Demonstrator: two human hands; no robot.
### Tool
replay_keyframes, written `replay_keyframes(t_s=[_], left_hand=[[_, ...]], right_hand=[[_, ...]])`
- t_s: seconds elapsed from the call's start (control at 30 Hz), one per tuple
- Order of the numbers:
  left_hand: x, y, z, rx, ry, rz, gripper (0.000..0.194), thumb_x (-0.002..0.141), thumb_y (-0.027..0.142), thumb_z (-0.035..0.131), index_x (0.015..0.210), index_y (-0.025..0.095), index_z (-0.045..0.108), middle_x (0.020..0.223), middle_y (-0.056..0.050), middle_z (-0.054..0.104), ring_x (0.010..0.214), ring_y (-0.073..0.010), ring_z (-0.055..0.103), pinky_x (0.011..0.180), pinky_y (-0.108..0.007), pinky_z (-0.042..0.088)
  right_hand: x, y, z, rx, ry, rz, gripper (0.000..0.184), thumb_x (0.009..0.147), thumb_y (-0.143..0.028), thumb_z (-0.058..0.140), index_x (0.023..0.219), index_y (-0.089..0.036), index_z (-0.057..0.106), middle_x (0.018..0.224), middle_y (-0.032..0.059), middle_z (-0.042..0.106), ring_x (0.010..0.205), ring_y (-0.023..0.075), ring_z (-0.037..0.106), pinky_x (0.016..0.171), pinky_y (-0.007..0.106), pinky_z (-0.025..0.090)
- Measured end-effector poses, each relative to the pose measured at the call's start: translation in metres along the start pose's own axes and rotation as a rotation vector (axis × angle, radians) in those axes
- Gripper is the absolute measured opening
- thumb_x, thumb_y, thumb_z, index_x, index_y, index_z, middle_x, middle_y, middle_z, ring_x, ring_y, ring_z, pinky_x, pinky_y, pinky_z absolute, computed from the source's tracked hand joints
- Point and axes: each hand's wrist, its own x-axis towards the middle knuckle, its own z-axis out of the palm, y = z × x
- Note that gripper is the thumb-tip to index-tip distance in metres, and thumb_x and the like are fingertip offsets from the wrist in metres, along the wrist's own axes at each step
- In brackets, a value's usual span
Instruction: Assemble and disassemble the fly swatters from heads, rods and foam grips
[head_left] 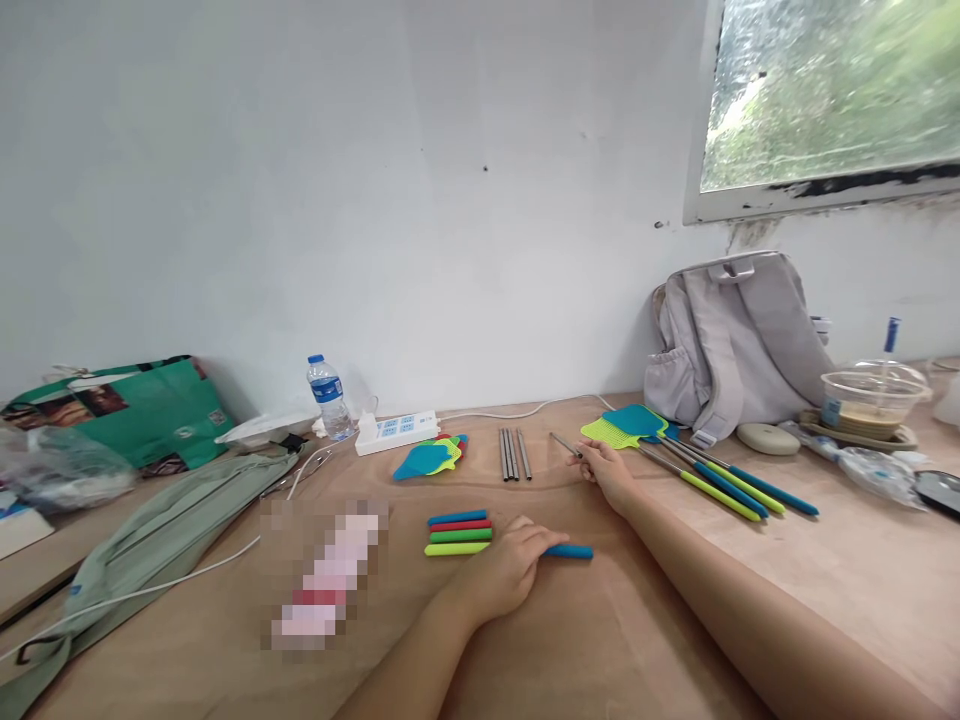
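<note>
My right hand (pixel 604 472) pinches a thin metal rod (pixel 563 443), which points up and left from the fingers. My left hand (pixel 506 565) is closed over one end of a blue handle (pixel 574 551), the rest sticking out to the right. Beside it lies a row of loose handles: blue (pixel 457 517), red (pixel 459 526), green (pixel 459 536) and yellow-green (pixel 456 549). Several metal rods (pixel 514 455) lie side by side farther back. Left of them is a pile of swatter heads (pixel 426 459), blue on top. Whole fly swatters (pixel 720 476) lie right of my right hand.
A white power strip (pixel 397 431) and a water bottle (pixel 330 397) stand near the wall. At the right are a grey backpack (pixel 739 340) and a plastic cup (pixel 870 400). A green bag (pixel 142 410) and grey-green cloth (pixel 165 535) lie left, crossed by a white cable (pixel 217 566).
</note>
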Motion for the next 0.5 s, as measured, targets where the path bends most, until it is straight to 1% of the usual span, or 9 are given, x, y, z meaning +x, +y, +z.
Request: replay_keyframes(t_s=[0.13, 0.23, 0.33, 0.4, 0.5], left_hand=[[-0.001, 0.008, 0.0, 0.0, -0.017, -0.044, 0.043, 0.085, 0.011, 0.039, 0.124, 0.028, 0.045, 0.114, -0.004, 0.056, 0.108, -0.019, 0.046, 0.096, -0.035, 0.035], [-0.002, 0.011, -0.001, -0.02, 0.001, -0.079, 0.039, 0.085, 0.016, 0.043, 0.122, 0.028, 0.045, 0.117, -0.004, 0.054, 0.11, -0.0188, 0.046, 0.098, -0.036, 0.032], [-0.001, 0.01, 0.001, -0.076, 0.103, -0.15, 0.037, 0.088, 0.021, 0.04, 0.124, 0.026, 0.04, 0.116, -0.005, 0.054, 0.105, -0.0177, 0.049, 0.093, -0.033, 0.037], [0.0, 0.007, 0.003, -0.099, 0.209, -0.203, 0.036, 0.088, 0.024, 0.038, 0.124, 0.023, 0.039, 0.11, -0.006, 0.055, 0.097, -0.0178, 0.052, 0.087, -0.033, 0.041], [0.002, 0.0, 0.005, -0.106, 0.355, -0.25, 0.031, 0.088, 0.024, 0.038, 0.119, 0.021, 0.041, 0.102, -0.007, 0.056, 0.087, -0.0177, 0.054, 0.08, -0.032, 0.044]], right_hand=[[-0.001, -0.002, 0.001, 0.189, 0.083, 0.013, 0.046, 0.059, -0.052, 0.067, 0.085, -0.022, 0.043, 0.061, -0.0015, 0.065, 0.034, 0.007, 0.037, 0.036, 0.023, 0.026], [-0.003, -0.003, 0.003, 0.272, 0.101, 0.022, 0.05, 0.056, -0.048, 0.072, 0.087, -0.022, 0.042, 0.061, -0.0016, 0.066, 0.034, 0.0067, 0.037, 0.035, 0.022, 0.027], [-0.005, -0.003, 0.006, 0.338, 0.091, 0.026, 0.05, 0.054, -0.043, 0.075, 0.081, -0.024, 0.038, 0.064, -0.0016, 0.066, 0.036, 0.007, 0.039, 0.036, 0.022, 0.028], [-0.007, -0.003, 0.008, 0.377, 0.073, 0.029, 0.048, 0.054, -0.041, 0.076, 0.075, -0.023, 0.037, 0.066, -0.0016, 0.066, 0.038, 0.0067, 0.039, 0.036, 0.022, 0.027], [-0.011, -0.005, 0.012, 0.434, 0.014, 0.048, 0.044, 0.052, -0.037, 0.078, 0.071, -0.022, 0.041, 0.067, -0.0012, 0.065, 0.041, 0.0066, 0.041, 0.039, 0.022, 0.03]])
